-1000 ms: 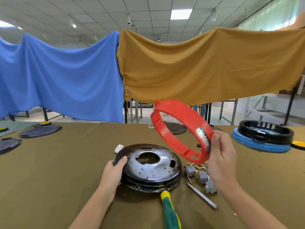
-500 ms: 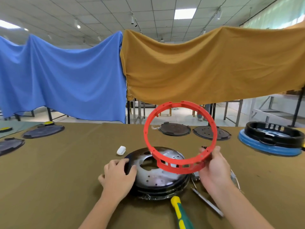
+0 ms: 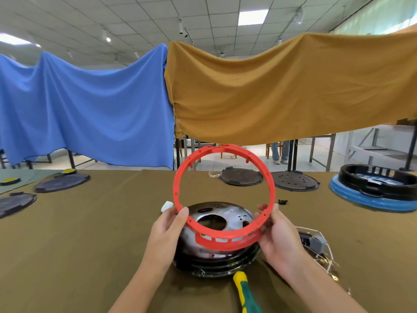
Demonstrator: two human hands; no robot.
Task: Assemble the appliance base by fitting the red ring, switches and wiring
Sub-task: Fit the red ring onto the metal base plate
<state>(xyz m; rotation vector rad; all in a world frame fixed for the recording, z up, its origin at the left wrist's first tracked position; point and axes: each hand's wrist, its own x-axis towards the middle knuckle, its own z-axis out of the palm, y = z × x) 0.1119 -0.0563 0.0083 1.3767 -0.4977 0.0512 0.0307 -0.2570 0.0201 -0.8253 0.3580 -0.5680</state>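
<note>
Olive table (image 3: pixel 90 233), screwdriver (image 3: pixel 244 294) cut off

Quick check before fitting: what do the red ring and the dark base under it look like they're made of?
Red ring: likely moulded plastic, matte, uniform colour, with slots and small tabs along its rim. Base: apparently pressed sheet metal, dark glossy finish, mirror-like highlights and punched holes.

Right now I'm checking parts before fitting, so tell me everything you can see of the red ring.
The red ring looks like moulded plastic: a thin open hoop with small notches and pegs round its rim and a slotted skirt along its near edge. It is tilted, far edge raised, held above the black metal base. The left hand and right hand grip its opposite sides.
</note>
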